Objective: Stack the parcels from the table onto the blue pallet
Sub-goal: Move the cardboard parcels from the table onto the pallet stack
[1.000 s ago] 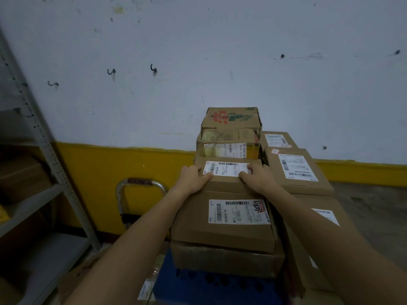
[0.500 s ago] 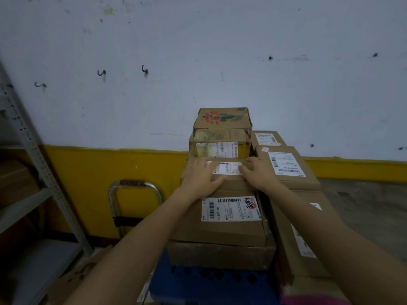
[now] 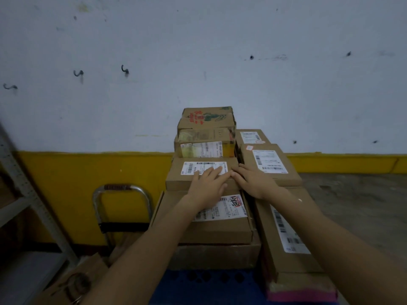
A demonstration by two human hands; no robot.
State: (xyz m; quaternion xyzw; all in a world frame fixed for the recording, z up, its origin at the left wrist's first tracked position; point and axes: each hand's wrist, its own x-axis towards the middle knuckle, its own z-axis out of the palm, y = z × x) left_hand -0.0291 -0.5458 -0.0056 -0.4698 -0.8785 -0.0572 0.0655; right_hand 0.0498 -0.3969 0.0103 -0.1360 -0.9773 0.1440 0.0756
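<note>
**Hands flat on top of the near stack**

My left hand [image 3: 208, 186] lies palm down on the small box [image 3: 178, 184], fingers straight and spread a little, covering the right end of its white label [image 3: 192, 168]. My right hand [image 3: 253, 183] reaches in beside it, also flat with straight fingers. Its fingertips meet the small box's right edge, and the palm sits over the seam between the two stacks. Neither hand grips anything. The two sets of fingertips nearly touch. Both forearms run in from the bottom of the view, bare and roughly level.

The small box is plain brown cardboard, square-edged and closed, sitting at the back of a wider flat box [image 3: 176, 219] that carries its own label. Under that is a third box [image 3: 209, 254], and the whole pile stands on the blue pallet [image 3: 198, 287]. Directly behind the small box rises a taller pair, topped by a printed box [image 3: 207, 118] with red and green markings. Just to the right is a second stack: a long box [image 3: 271, 238] with a labelled box [image 3: 248, 160] on it.

The small box is hemmed in behind and on the right. Its left side and front are open. Left of the pallet stand a trolley handle [image 3: 122, 188] and a grey shelf [image 3: 24, 192]. To the right there is bare floor [image 3: 352, 194] up to the wall [image 3: 220, 51].
</note>
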